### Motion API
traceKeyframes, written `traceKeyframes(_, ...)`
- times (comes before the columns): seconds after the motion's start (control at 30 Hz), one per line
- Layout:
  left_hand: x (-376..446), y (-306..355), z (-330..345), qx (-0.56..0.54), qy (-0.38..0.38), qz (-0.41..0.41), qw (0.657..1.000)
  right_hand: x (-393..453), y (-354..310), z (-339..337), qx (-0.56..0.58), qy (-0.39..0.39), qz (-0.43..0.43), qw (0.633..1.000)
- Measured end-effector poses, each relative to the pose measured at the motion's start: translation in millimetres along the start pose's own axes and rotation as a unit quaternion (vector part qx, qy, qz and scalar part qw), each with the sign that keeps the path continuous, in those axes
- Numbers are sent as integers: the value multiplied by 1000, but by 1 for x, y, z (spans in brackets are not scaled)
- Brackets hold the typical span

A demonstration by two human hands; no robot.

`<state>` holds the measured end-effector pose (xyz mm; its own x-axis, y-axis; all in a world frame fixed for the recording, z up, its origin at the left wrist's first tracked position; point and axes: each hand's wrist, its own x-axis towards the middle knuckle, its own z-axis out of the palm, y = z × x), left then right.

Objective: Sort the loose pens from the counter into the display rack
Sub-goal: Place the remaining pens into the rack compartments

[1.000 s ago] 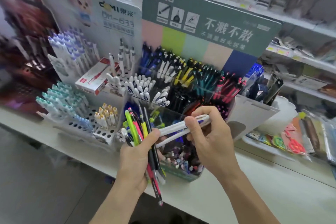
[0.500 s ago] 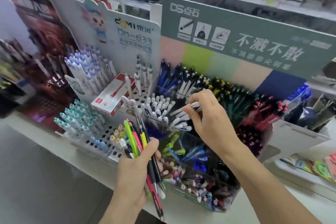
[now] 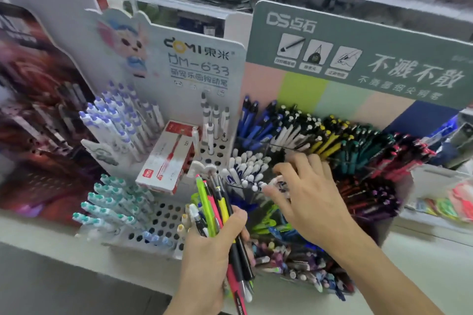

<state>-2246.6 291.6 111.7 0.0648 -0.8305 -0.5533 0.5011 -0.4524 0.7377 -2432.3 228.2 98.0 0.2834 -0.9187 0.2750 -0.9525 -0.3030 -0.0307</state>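
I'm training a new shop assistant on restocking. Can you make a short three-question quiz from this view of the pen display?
1. True or false: the left hand grips a bundle of mixed pens.
2. Multiple choice: the red and white box lies on which display? A) the white rack with round holes B) the green-signed display of clear compartments C) the far shelf
3. Fill in: the right hand reaches over the compartment of ______ pens with blue print.

Key: 1 true; 2 A; 3 white. The right hand is blurred, so whether it holds a pen cannot be told.
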Motion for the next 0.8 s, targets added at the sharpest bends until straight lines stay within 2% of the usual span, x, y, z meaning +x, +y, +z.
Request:
traceKeyframes(0.07, 4, 2, -10, 20, -21, 0, 1000, -6, -8, -2, 3, 33, 31, 999)
traceKeyframes(0.17, 5, 6, -24, 71, -61, 0, 996, -21, -20, -4, 78, 153, 90, 981)
traceKeyframes(0.23, 3, 10, -28, 82, -84, -3, 993, -31, -29, -1, 111, 197, 115, 967)
traceKeyframes(0.4, -4, 15, -36, 118, -127, -14, 985, -32, -53, 26, 177, 202, 201, 942)
traceKeyframes(0.57, -5, 18, -33, 115, -162, -13, 980, -8, -68, 38, 206, 243, 233, 919)
traceKeyframes(0.8, -7, 18, -20, 99, -160, 2, 982, -3, -62, 38, 210, 240, 197, 927)
